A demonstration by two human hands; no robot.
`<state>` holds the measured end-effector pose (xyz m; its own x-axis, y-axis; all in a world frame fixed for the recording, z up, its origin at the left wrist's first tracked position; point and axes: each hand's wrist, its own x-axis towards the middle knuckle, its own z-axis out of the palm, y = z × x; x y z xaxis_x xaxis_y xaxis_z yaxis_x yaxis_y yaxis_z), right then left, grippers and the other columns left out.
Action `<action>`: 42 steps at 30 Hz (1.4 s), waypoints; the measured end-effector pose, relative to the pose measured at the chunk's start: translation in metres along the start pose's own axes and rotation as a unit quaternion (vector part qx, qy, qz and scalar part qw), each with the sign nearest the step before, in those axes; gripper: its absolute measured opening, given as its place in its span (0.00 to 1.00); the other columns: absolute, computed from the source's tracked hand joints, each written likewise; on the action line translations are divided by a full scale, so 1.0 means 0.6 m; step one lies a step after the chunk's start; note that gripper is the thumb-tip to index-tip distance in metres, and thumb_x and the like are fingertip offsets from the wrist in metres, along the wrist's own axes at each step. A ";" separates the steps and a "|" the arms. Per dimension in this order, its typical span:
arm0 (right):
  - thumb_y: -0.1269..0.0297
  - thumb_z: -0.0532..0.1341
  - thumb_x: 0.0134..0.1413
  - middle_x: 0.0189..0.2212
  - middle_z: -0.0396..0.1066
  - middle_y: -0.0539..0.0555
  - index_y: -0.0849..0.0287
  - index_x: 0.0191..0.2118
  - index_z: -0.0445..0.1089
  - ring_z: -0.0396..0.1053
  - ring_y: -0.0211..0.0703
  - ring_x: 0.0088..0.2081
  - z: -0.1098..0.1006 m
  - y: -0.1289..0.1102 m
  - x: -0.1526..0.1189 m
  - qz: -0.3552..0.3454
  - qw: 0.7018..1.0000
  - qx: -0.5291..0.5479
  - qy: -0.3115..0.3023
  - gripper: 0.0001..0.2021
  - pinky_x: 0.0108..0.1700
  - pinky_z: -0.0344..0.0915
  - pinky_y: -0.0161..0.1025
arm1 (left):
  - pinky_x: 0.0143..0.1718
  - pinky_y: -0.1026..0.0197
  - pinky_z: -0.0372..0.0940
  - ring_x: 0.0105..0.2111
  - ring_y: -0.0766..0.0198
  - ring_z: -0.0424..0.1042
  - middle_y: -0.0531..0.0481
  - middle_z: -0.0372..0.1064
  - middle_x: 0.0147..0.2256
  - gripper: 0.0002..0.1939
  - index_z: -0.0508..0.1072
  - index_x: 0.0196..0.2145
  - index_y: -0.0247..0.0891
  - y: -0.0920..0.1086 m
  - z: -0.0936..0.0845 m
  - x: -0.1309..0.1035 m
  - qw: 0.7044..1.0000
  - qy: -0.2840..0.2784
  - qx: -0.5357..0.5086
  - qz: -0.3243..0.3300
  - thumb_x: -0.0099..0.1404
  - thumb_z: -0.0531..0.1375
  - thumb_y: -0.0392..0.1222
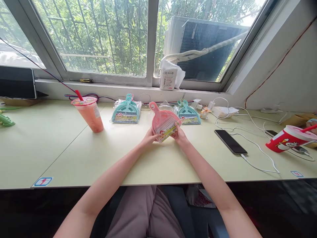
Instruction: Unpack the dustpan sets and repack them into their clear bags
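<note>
Window (pixel 106 36) spans the back, greenery and bars behind the glass; AC unit (pixel 203 43) sits outside, right pane. Pale green table (pixel 81 158) runs the full width below, seam left of center. Tablet (pixel 17 82) at far left, screen dark.

Pink dustpan-and-brush set (pixel 163 119): table middle, in front of the person, wrapped in clear film, tilted, handle up-left, label low. Can't tell if its bottom edge touches the table. Teal sets flank it farther back: left teal set (pixel 126 110), pink handle showing behind it; right teal set (pixel 189 114), partly behind the pink one.

Drink cup (pixel 88 115) with red straw, left of the left teal set. Red cup (pixel 287 140) near the right end. Left hand (pixel 149 138) clamped on the pink set's lower-left side; right hand (pixel 180 135) clamped on its right edge. Phone (pixel 230 142) lies right of the arms, white cable (pixel 269 162) plugged in. White box (pixel 168 79) on sill. Screwdriver (pixel 86 80) on sill, left. Number sticker (pixel 43 181) at the front edge, left.
</note>
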<state>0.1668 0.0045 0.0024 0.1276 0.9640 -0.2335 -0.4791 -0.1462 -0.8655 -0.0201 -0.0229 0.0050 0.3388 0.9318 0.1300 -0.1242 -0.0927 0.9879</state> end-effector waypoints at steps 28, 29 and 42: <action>0.75 0.68 0.42 0.33 0.77 0.49 0.56 0.34 0.70 0.77 0.41 0.40 -0.004 -0.003 -0.008 -0.117 0.990 0.013 -0.075 0.12 0.51 0.74 0.42 | 0.31 0.57 0.72 0.34 0.53 0.79 0.38 0.75 0.48 0.35 0.62 0.60 0.43 0.006 0.007 0.003 0.995 -0.052 -0.015 -0.083 0.61 0.56 0.65; 0.75 0.68 0.42 0.33 0.78 0.49 0.56 0.35 0.70 0.77 0.41 0.39 -0.003 -0.002 -0.009 -0.115 0.990 0.010 -0.079 0.13 0.50 0.75 0.42 | 0.31 0.57 0.72 0.35 0.54 0.78 0.38 0.73 0.50 0.35 0.62 0.59 0.42 0.005 0.004 0.006 0.998 -0.017 -0.014 -0.061 0.61 0.58 0.63; 0.75 0.66 0.46 0.32 0.79 0.49 0.57 0.34 0.71 0.77 0.38 0.34 -0.001 0.008 -0.007 -0.066 0.994 -0.011 -0.082 0.09 0.42 0.76 0.35 | 0.26 0.59 0.71 0.28 0.57 0.78 0.40 0.75 0.42 0.35 0.62 0.57 0.34 -0.002 -0.005 0.007 0.999 0.002 -0.027 -0.018 0.53 0.67 0.46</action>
<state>0.1643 -0.0001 -0.0009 0.0434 0.9981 -0.0427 -0.4481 -0.0188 -0.8938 -0.0213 -0.0180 0.0043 0.3396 0.9359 0.0938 -0.1622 -0.0399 0.9860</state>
